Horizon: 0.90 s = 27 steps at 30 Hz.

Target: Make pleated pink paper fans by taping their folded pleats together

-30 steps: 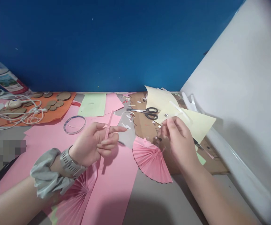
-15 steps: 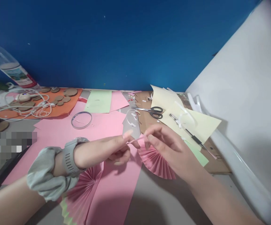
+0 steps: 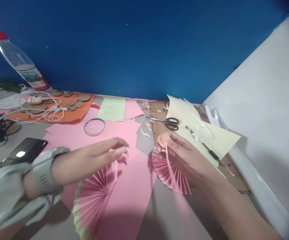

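My left hand [image 3: 109, 151] holds nothing, its fingers stretched out and apart above a large pleated pink paper fan [image 3: 93, 200] with a pale green edge. My right hand [image 3: 176, 150] is closed in a pinch on a thin pink strip [image 3: 169, 163], which hangs down in a curve and blurs at its lower end. Partly behind the right hand, a smaller pleated pink fan [image 3: 168, 173] lies on the table. Beneath the large fan is a big pink paper sheet [image 3: 124, 196].
Black-handled scissors [image 3: 168, 123], cream paper [image 3: 216, 136] and a black pen [image 3: 210, 151] lie beyond my right hand. A tape roll [image 3: 94, 127] rests on the pink sheet. To the left are a phone [image 3: 26, 153], white cables [image 3: 53, 115], and a bottle [image 3: 32, 75].
My left hand has let go of the pink strip, opened and moved left. The strip now hangs from my right hand. The camera view has shifted slightly left.
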Each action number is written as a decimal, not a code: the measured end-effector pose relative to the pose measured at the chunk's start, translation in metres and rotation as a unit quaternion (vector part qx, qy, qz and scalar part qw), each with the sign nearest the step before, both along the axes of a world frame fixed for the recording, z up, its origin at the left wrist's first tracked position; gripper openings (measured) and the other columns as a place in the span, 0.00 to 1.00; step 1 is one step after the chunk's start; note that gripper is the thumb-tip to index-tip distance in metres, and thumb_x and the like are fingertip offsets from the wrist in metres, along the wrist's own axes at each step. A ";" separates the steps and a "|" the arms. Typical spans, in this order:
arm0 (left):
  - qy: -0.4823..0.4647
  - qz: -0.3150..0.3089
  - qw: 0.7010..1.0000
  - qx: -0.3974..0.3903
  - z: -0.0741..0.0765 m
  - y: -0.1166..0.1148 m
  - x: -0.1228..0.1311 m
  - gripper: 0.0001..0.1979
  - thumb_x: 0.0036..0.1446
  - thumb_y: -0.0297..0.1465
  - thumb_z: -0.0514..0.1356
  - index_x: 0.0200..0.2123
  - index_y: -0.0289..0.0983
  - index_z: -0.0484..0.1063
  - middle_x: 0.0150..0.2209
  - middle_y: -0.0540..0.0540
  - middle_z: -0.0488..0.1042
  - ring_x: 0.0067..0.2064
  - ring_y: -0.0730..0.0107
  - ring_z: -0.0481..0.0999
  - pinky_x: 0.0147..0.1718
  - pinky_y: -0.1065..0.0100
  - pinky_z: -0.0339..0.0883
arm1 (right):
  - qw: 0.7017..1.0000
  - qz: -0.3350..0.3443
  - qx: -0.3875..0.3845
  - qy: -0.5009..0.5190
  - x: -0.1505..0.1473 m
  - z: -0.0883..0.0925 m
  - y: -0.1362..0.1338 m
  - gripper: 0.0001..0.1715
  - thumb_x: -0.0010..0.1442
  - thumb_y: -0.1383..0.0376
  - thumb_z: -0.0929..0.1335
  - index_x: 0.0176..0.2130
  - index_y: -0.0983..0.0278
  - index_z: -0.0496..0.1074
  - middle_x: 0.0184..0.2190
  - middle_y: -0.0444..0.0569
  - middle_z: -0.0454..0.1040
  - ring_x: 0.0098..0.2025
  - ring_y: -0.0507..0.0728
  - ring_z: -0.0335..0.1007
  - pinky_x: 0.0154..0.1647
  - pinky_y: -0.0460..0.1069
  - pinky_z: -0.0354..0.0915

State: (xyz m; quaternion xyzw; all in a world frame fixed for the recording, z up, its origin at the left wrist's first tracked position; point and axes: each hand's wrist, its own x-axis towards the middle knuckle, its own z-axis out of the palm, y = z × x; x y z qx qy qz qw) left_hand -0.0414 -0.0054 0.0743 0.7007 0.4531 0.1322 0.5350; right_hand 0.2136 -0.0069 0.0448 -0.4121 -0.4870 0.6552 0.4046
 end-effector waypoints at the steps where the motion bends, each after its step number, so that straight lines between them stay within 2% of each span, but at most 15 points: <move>1: 0.061 0.024 0.997 0.042 -0.005 -0.010 -0.010 0.17 0.59 0.42 0.50 0.49 0.44 0.66 0.48 0.45 0.70 0.50 0.61 0.69 0.50 0.64 0.62 | 0.999 0.009 -0.018 -0.036 0.004 -0.001 -0.001 0.13 0.59 0.56 0.65 0.30 0.63 0.63 0.27 0.41 0.64 0.29 0.48 0.63 0.32 0.45 0.61; 3: 0.151 0.030 0.984 0.094 -0.022 -0.036 -0.028 0.20 0.57 0.40 0.53 0.53 0.49 0.63 0.55 0.48 0.66 0.54 0.59 0.66 0.52 0.61 0.62 | 0.992 0.040 -0.047 -0.109 0.010 -0.004 -0.003 0.12 0.59 0.56 0.64 0.32 0.63 0.64 0.25 0.41 0.65 0.26 0.48 0.64 0.32 0.46 0.62; 5: 0.202 0.019 0.965 0.166 -0.044 -0.062 -0.041 0.30 0.51 0.40 0.59 0.58 0.50 0.57 0.60 0.48 0.60 0.58 0.52 0.62 0.51 0.57 0.64 | 0.979 0.066 -0.044 -0.187 0.007 -0.008 -0.005 0.12 0.60 0.55 0.63 0.35 0.62 0.65 0.25 0.42 0.68 0.26 0.50 0.66 0.32 0.48 0.63; 7: 0.251 0.036 0.937 0.240 -0.067 -0.085 -0.048 0.46 0.43 0.41 0.64 0.63 0.47 0.47 0.64 0.44 0.52 0.62 0.43 0.53 0.53 0.51 0.62 | 0.956 0.080 0.006 -0.282 -0.002 -0.011 -0.005 0.12 0.61 0.56 0.61 0.39 0.60 0.67 0.30 0.45 0.71 0.30 0.53 0.69 0.33 0.50 0.65; 8: 0.270 0.037 0.925 0.263 -0.078 -0.094 -0.049 0.50 0.41 0.42 0.65 0.64 0.45 0.42 0.65 0.42 0.49 0.63 0.42 0.50 0.52 0.50 0.63 | 0.937 0.080 0.053 -0.336 -0.009 -0.013 -0.004 0.12 0.61 0.57 0.61 0.42 0.58 0.67 0.35 0.46 0.72 0.33 0.54 0.70 0.34 0.52 0.66; 9: 0.286 0.042 0.915 0.283 -0.086 -0.101 -0.049 0.51 0.42 0.42 0.64 0.65 0.43 0.39 0.65 0.41 0.47 0.63 0.42 0.49 0.52 0.51 0.64 | 0.910 0.076 0.113 -0.390 -0.017 -0.014 -0.003 0.13 0.61 0.59 0.61 0.46 0.56 0.66 0.40 0.48 0.72 0.37 0.57 0.70 0.37 0.53 0.66; 11: 0.309 0.060 0.895 0.316 -0.098 -0.110 -0.046 0.50 0.45 0.40 0.62 0.65 0.41 0.35 0.65 0.39 0.45 0.63 0.43 0.50 0.52 0.51 0.64 | 0.829 0.052 0.258 -0.493 -0.032 -0.016 -0.002 0.20 0.59 0.64 0.63 0.52 0.56 0.64 0.49 0.51 0.68 0.49 0.62 0.65 0.47 0.58 0.63; 13: 0.312 0.075 0.884 0.341 -0.104 -0.114 -0.043 0.49 0.47 0.38 0.60 0.65 0.40 0.32 0.65 0.38 0.47 0.63 0.43 0.51 0.53 0.50 0.63 | 0.754 0.044 0.350 -0.554 -0.046 -0.017 -0.002 0.27 0.58 0.68 0.63 0.56 0.58 0.59 0.53 0.54 0.64 0.53 0.65 0.60 0.51 0.61 0.59; 14: 0.312 0.086 0.883 0.341 -0.104 -0.114 -0.041 0.49 0.47 0.36 0.60 0.65 0.40 0.32 0.65 0.37 0.48 0.63 0.43 0.52 0.53 0.49 0.63 | 0.734 0.043 0.371 -0.567 -0.052 -0.017 -0.003 0.27 0.58 0.69 0.63 0.57 0.60 0.58 0.53 0.55 0.64 0.53 0.65 0.59 0.50 0.62 0.59; 15: 0.306 0.096 0.883 0.342 -0.104 -0.114 -0.040 0.49 0.47 0.36 0.60 0.65 0.39 0.31 0.64 0.36 0.49 0.62 0.43 0.53 0.53 0.49 0.63 | 0.728 0.046 0.375 -0.572 -0.057 -0.016 -0.006 0.25 0.59 0.68 0.62 0.56 0.61 0.60 0.52 0.56 0.65 0.51 0.65 0.60 0.49 0.61 0.59; 16: 0.298 0.108 0.885 0.341 -0.103 -0.114 -0.039 0.49 0.47 0.35 0.60 0.65 0.39 0.31 0.64 0.36 0.50 0.62 0.44 0.54 0.53 0.49 0.63 | 0.735 0.051 0.364 -0.570 -0.061 -0.015 -0.009 0.20 0.60 0.67 0.62 0.53 0.62 0.63 0.50 0.56 0.66 0.49 0.64 0.62 0.48 0.61 0.60; 18: 0.274 0.125 0.891 0.340 -0.101 -0.112 -0.036 0.49 0.46 0.34 0.61 0.65 0.39 0.32 0.63 0.35 0.53 0.61 0.44 0.56 0.53 0.49 0.63 | 0.775 0.076 0.304 -0.549 -0.068 -0.012 -0.019 0.12 0.62 0.60 0.61 0.40 0.63 0.69 0.40 0.54 0.70 0.42 0.62 0.65 0.43 0.58 0.62; 20: 0.241 0.130 0.901 0.336 -0.101 -0.111 -0.033 0.49 0.45 0.33 0.62 0.64 0.40 0.33 0.62 0.35 0.54 0.61 0.44 0.57 0.53 0.49 0.63 | 0.827 0.122 0.213 -0.505 -0.075 -0.011 -0.029 0.18 0.61 0.54 0.60 0.30 0.63 0.68 0.31 0.50 0.70 0.35 0.58 0.66 0.35 0.53 0.62; 23: 0.177 0.131 0.926 0.307 -0.103 -0.112 -0.024 0.47 0.46 0.32 0.62 0.64 0.43 0.36 0.62 0.36 0.53 0.61 0.45 0.55 0.54 0.48 0.62 | 0.881 0.140 0.125 -0.434 -0.082 -0.014 -0.041 0.12 0.59 0.56 0.63 0.30 0.62 0.65 0.29 0.45 0.69 0.30 0.54 0.65 0.28 0.48 0.58; 27: 0.059 0.222 0.946 0.228 -0.099 -0.109 -0.014 0.48 0.45 0.34 0.63 0.63 0.45 0.36 0.65 0.38 0.45 0.63 0.43 0.49 0.56 0.43 0.56 | 0.927 0.115 0.050 -0.353 -0.080 -0.019 -0.041 0.11 0.57 0.57 0.64 0.29 0.61 0.62 0.23 0.39 0.63 0.24 0.50 0.58 0.24 0.45 0.54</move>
